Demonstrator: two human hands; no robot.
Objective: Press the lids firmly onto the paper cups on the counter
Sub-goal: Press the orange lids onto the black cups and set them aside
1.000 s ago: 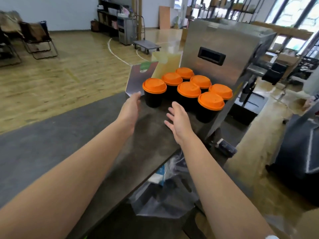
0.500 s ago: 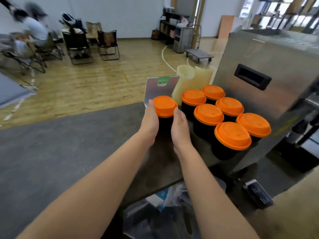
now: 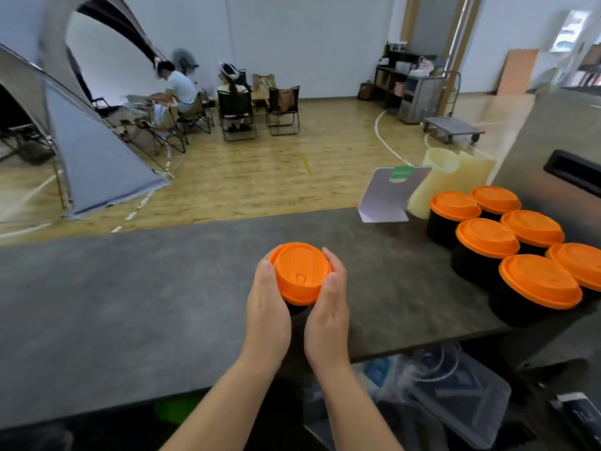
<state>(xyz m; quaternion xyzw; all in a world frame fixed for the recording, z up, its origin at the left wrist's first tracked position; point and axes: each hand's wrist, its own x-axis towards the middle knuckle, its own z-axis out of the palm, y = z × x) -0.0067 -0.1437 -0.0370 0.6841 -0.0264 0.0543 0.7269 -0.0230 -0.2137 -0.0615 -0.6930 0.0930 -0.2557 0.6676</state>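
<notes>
A black paper cup with an orange lid point(image 3: 300, 271) stands near the middle of the grey counter point(image 3: 130, 288), between both my hands. My left hand point(image 3: 267, 307) wraps the cup's left side and my right hand point(image 3: 328, 307) its right side, fingers curled round it just under the lid's rim. The cup's black body is almost wholly hidden by my hands. Several more black cups with orange lids point(image 3: 538, 283) stand grouped at the counter's right end.
A steel machine point(image 3: 553, 151) rises behind the cup group at the right. A small standing card point(image 3: 388, 196) and pale yellow cup stacks point(image 3: 435, 180) sit at the counter's far edge. Plastic bags point(image 3: 455, 388) lie below the counter. People sit on chairs far off.
Both hands closed round the nearest cup of the group and carried it left and toward me, away from the others. The camera turned left.
</notes>
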